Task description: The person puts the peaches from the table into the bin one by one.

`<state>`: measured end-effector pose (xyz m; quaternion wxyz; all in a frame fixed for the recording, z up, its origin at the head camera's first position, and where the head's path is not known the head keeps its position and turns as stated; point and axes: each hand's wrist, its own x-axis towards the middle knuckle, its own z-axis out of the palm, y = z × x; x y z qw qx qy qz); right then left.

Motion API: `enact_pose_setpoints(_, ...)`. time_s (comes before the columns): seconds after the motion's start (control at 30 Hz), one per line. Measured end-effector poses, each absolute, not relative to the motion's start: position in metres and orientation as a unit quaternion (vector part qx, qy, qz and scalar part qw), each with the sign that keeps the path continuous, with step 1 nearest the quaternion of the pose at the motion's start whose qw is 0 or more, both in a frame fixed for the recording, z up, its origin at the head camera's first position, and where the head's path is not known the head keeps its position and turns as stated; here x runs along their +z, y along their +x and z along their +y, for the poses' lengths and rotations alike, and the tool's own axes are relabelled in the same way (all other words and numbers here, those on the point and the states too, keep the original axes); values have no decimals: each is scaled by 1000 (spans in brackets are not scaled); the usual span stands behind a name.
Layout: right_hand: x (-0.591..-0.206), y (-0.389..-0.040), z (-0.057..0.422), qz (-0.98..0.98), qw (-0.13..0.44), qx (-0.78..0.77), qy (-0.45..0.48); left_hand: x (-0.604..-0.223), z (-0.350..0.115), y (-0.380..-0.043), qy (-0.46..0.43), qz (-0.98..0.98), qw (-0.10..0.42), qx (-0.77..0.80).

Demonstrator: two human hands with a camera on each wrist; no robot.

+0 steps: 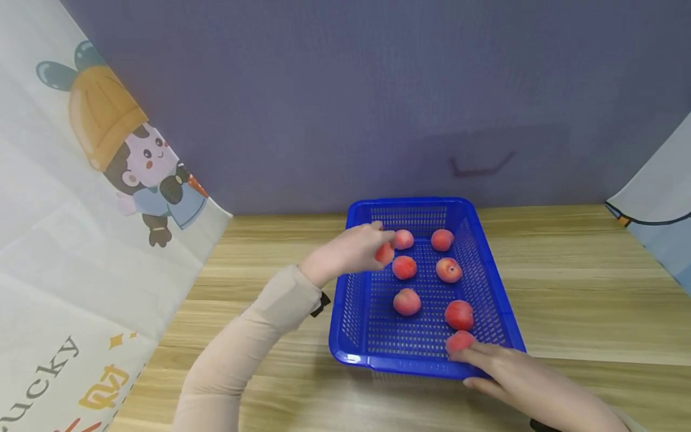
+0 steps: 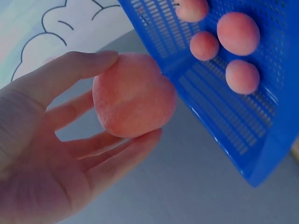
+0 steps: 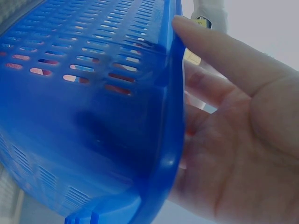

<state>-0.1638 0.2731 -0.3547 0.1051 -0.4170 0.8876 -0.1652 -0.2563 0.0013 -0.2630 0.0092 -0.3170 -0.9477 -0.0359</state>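
Observation:
My left hand (image 1: 353,249) pinches a peach (image 2: 134,95) between thumb and fingertips, over the left side of a blue plastic basket (image 1: 510,312). In the left wrist view, the palm of that left hand (image 2: 51,158) faces the camera. My right hand (image 1: 507,372) is at the basket's near right corner. Its thumb (image 3: 210,51) lies against the outside of the rim, while its fingers reach over to the inside. There the fingertips touch a peach (image 1: 459,340), which they partly cover. The right hand's fingertips are hidden behind the basket wall in the right wrist view.
Several more peaches lie in the basket, among them one (image 1: 407,302) in the left column and one (image 1: 459,315) in the right. The wooden table (image 1: 583,288) meets a grey-blue backdrop (image 1: 324,108). A printed cloth (image 1: 81,252) hangs at left; a black cable (image 1: 658,222) is at right.

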Motion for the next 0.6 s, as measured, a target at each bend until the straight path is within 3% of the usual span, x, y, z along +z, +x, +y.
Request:
enact_pose_setpoints(0.37,-356,-163,273,894,73,-149,-416,-271,29,-250,-365,-930,-40,5)
enact_pose_setpoints(0.6,-357,-163,273,895,81,-150,-413,-275,43,-246,-381,-920,-90,17)
